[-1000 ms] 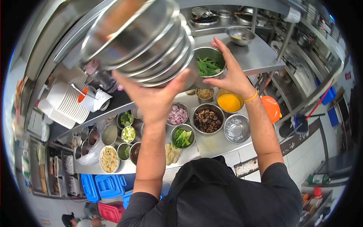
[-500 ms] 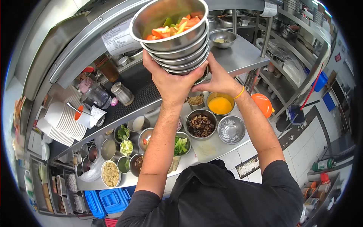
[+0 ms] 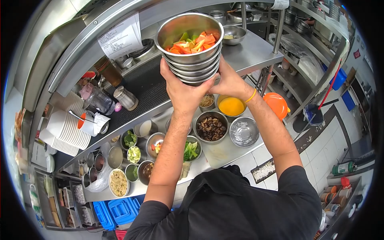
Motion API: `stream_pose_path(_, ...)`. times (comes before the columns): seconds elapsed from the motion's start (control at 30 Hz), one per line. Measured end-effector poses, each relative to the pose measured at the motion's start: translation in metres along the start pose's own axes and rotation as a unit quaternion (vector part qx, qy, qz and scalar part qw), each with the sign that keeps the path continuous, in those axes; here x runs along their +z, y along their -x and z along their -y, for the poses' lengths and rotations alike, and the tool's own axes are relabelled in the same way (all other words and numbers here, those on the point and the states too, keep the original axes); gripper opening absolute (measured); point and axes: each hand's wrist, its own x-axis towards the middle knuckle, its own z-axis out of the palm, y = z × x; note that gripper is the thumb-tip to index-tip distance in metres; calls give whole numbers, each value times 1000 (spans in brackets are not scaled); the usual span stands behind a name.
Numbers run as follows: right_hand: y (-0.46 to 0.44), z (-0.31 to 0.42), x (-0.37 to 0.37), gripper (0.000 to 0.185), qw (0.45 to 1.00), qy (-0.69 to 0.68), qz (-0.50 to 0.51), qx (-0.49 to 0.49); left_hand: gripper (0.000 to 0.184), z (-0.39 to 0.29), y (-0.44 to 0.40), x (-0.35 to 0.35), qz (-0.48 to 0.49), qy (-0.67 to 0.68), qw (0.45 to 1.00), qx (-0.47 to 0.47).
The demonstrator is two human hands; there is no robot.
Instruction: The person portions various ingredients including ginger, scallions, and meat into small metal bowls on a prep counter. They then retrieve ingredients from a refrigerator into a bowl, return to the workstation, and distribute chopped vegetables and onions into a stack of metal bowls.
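Note:
A stack of steel bowls (image 3: 192, 60) is held up over the worktop, with cut peppers (image 3: 196, 45) in orange, red and green inside the topmost one. My left hand (image 3: 186, 90) wraps the lower left side of the stack, fingers partly hidden behind it. On the lower right, my right hand (image 3: 230, 80) supports the same stack; a yellow band circles that wrist. Beneath my forearms stand a bowl of dark cooked mushrooms (image 3: 211, 126), a bowl of yellow liquid (image 3: 231, 106) and a bowl of green leaves (image 3: 192, 150).
A steel shelf (image 3: 156, 94) runs across in front, carrying stacked white bowls (image 3: 66, 130) and a shaker (image 3: 126, 98). Paper tickets (image 3: 120, 38) hang from the upper rail. Several ingredient containers crowd the counter, including minced food (image 3: 119, 183). A steel bowl (image 3: 234, 35) sits behind.
Both hands have lowered the bowl stack slightly and shifted it a little to the right in view. The bowls' tilt looks less toward me, and both hands still hold the stack.

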Motion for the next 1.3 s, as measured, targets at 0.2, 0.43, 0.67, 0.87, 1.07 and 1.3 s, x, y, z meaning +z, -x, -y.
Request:
stream_pose_path(0.2, 7, 1, 7, 125, 996, -82, -29, 24, 136, 7, 4, 0, 17, 8, 1000, -24)
stream_pose_path(0.43, -5, 1, -10, 93, 955, -294, 2, 26, 116, 3, -7, -5, 43, 46, 993, -100)
stream_pose_path(0.67, -23, 4, 13, 80, 970, -229, -74, 31, 82, 19, -15, -3, 45, 121, 988, -79)
stream_pose_path(0.87, -14, 15, 21, 87, 955, -276, -99, 42, 82, 24, -8, -6, 51, 179, 981, -48)
stream_pose_path(1.07, 0, 29, 22, 107, 951, -272, -146, 2, 99, 21, 6, -16, 72, 190, 977, -67)
stream_pose_path(1.3, 0, 36, -8, 132, 995, -38, -87, -14, 100, 17, 5, -29, 141, 217, 963, -71)
